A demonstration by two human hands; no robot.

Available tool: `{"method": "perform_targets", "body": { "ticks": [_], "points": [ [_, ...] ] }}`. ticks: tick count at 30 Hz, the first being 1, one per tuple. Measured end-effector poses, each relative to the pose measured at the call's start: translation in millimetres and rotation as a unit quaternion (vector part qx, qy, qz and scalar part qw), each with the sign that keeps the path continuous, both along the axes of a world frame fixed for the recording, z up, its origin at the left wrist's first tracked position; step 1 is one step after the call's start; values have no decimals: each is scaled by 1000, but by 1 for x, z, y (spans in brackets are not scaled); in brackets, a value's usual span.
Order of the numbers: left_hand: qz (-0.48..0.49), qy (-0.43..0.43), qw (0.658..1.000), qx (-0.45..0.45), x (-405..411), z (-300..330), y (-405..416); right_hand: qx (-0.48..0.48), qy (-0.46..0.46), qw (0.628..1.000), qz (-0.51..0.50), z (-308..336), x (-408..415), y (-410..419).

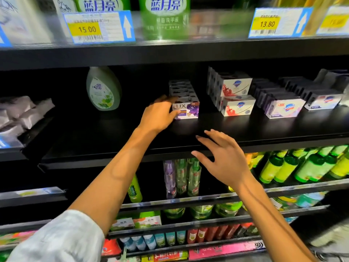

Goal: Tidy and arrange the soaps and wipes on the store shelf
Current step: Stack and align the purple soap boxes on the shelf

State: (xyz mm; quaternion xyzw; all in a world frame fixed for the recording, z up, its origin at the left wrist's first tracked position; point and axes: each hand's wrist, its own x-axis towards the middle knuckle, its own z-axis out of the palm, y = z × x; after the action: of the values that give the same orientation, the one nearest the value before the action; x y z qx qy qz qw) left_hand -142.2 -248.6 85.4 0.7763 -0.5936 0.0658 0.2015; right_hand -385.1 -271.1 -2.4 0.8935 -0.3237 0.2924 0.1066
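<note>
A row of purple LUX soap boxes [188,108] stands on the black middle shelf [245,127]. My left hand [158,115] grips the front LUX box from its left side, fingers on top and thumb low on its face. My right hand [224,159] hovers with spread fingers over the shelf's front edge, holding nothing. Right of the LUX row stand white Safeguard soap boxes [236,97] stacked two high, then further rows of Safeguard boxes [285,108]. Grey wipe packs [24,112] lie at the far left of the shelf.
A green-and-white liquid soap bottle [103,89] stands left of the LUX row. Price tags [98,27] hang on the shelf above, under green refill pouches [166,17]. Lower shelves hold green bottles [302,165] and spray bottles [181,178].
</note>
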Motion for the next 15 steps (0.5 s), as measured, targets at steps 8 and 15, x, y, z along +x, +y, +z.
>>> {"method": "perform_targets", "body": {
  "ticks": [8,15],
  "points": [
    [-45,252,960,-115,11,-9,4,215,-168,956,105,44,7,-10],
    [-100,554,807,-180,11,-13,29,412,-333,838,134,86,42,-42]
  ]
}}
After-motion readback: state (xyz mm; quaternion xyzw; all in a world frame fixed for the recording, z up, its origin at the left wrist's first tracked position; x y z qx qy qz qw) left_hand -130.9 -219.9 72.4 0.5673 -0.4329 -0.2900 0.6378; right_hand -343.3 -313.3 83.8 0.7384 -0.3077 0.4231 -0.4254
